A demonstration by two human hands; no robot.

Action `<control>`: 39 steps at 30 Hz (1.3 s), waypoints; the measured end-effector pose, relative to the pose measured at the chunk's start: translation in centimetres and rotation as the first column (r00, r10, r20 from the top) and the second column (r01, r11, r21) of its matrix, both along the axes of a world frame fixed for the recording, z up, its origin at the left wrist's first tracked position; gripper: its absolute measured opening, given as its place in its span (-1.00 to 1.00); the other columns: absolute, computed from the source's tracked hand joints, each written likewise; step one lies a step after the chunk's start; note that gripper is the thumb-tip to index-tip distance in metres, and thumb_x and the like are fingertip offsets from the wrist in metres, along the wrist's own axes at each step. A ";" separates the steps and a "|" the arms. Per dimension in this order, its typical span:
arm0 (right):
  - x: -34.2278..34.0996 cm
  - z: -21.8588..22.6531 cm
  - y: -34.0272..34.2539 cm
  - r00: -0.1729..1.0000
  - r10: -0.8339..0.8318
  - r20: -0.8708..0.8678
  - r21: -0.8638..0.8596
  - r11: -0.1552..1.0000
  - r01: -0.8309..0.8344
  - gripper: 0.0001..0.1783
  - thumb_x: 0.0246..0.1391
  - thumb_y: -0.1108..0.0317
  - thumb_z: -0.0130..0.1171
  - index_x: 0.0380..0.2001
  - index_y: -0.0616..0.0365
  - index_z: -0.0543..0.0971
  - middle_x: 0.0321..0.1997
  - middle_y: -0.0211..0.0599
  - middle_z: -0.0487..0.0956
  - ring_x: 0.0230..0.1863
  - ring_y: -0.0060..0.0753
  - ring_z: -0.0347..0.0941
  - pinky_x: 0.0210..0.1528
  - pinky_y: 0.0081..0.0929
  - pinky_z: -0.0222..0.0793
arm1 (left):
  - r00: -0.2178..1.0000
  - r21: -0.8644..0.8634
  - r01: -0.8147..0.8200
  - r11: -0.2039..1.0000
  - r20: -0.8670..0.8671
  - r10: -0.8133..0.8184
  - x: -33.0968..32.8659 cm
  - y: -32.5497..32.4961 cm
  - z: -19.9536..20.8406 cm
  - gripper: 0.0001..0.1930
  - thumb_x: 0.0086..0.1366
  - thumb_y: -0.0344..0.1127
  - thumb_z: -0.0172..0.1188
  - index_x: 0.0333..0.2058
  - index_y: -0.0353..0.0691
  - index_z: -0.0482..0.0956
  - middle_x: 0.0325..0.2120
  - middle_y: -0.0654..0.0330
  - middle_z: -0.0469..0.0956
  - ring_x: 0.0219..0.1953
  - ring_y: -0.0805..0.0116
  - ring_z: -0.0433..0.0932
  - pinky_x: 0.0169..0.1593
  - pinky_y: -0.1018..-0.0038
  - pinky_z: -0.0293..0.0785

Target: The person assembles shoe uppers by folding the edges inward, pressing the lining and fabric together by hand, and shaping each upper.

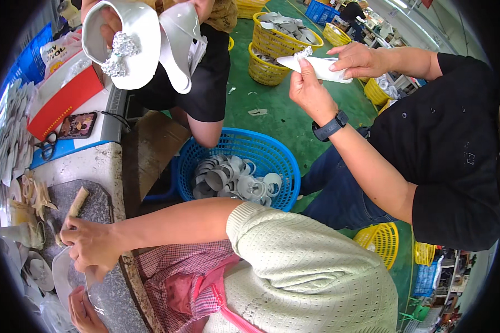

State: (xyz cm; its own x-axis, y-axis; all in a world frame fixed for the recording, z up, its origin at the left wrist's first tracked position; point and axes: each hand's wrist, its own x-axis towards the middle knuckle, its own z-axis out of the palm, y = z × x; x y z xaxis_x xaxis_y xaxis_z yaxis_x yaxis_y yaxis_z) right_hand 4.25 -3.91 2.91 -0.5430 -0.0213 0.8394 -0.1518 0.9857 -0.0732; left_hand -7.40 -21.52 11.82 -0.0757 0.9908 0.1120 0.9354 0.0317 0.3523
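Observation:
At the lower left, my right arm in a pale knit sleeve reaches over a grey speckled stone slab [97, 194]. My right hand [94, 242] is closed, its fingertips gripping the upper part of a thin, pale curved piece [62, 277]. My left hand [86, 315] comes in from the lower edge, with fingers bent at the same piece's lower part. Next to my right fingertips lies a short tan stick [78, 202]. Several pale cut pieces [36, 266] lie left of the slab.
One co-worker holds white shoe uppers [141, 50] with a sparkly bow; another holds a white upper [319, 69]. A blue basket [280, 152] contains grey-white pieces. Yellow baskets [266, 69] stand on the floor. Scissors [49, 147] and a phone [78, 126] lie on the bench.

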 end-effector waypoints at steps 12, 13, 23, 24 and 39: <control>7.3 4.2 1.1 0.890 0.453 0.060 -0.542 0.763 -0.351 -0.65 -0.49 0.14 0.26 -0.67 0.19 0.48 -0.65 -0.09 0.45 -0.59 -0.07 0.41 -0.53 -0.26 0.27 | 0.923 0.079 -0.041 0.996 0.385 0.008 3.3 4.9 1.3 -0.91 0.03 -0.53 -0.03 -0.56 -0.39 0.45 -0.71 0.29 0.28 -0.59 0.60 0.17 -0.53 0.61 0.06; 8.3 4.2 2.1 0.892 0.450 0.038 -0.526 0.768 -0.365 -0.62 -0.45 0.10 0.26 -0.65 0.20 0.47 -0.69 -0.11 0.43 -0.64 -0.18 0.40 -0.55 -0.33 0.26 | 0.914 -0.051 -0.027 0.998 0.404 0.045 4.3 6.1 1.4 -0.92 0.04 -0.49 0.00 -0.54 -0.38 0.44 -0.69 0.30 0.28 -0.58 0.58 0.20 -0.52 0.59 0.12; 13.8 0.3 1.1 0.781 0.414 -0.467 -0.859 -0.423 -0.289 -0.76 -0.23 0.49 0.23 -0.38 0.32 0.54 -0.45 -0.33 0.56 -0.48 -0.63 0.45 -0.37 -0.69 0.35 | 0.671 -0.185 0.160 0.970 0.741 0.031 8.3 11.2 0.7 -0.64 0.23 -0.07 0.04 -0.44 -0.32 0.53 -0.59 0.30 0.50 -0.55 0.60 0.41 -0.45 0.65 0.33; 13.7 0.3 0.7 0.779 0.399 -0.485 -0.848 -0.432 -0.306 -0.76 -0.22 0.49 0.23 -0.38 0.31 0.54 -0.46 -0.34 0.56 -0.46 -0.64 0.45 -0.34 -0.69 0.35 | 0.835 -0.144 0.109 0.984 0.550 -0.012 8.8 11.3 1.0 -0.67 0.17 -0.11 0.11 -0.52 -0.31 0.53 -0.67 0.28 0.47 -0.62 0.58 0.37 -0.51 0.62 0.29; 10.6 -0.7 -4.3 0.930 0.169 -0.326 -0.924 -0.267 -0.275 -0.88 -0.14 0.45 0.19 -0.56 0.31 0.52 -0.59 -0.37 0.51 -0.60 -0.71 0.37 -0.57 -0.71 0.25 | 0.993 0.076 0.061 0.995 -0.102 -0.053 6.0 12.1 -0.6 -0.64 0.08 -0.05 0.15 -0.72 -0.18 0.50 -0.85 0.18 0.38 -0.76 0.17 0.40 -0.64 0.36 0.31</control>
State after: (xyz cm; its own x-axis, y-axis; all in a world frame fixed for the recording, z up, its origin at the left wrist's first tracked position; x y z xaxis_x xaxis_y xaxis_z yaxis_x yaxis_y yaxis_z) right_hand 14.87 -8.17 2.22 -0.7029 0.7107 0.0274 -0.3949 -0.3580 -0.8461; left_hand -1.44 -9.39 11.26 -0.0039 0.9810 0.1940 0.9653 -0.0469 0.2568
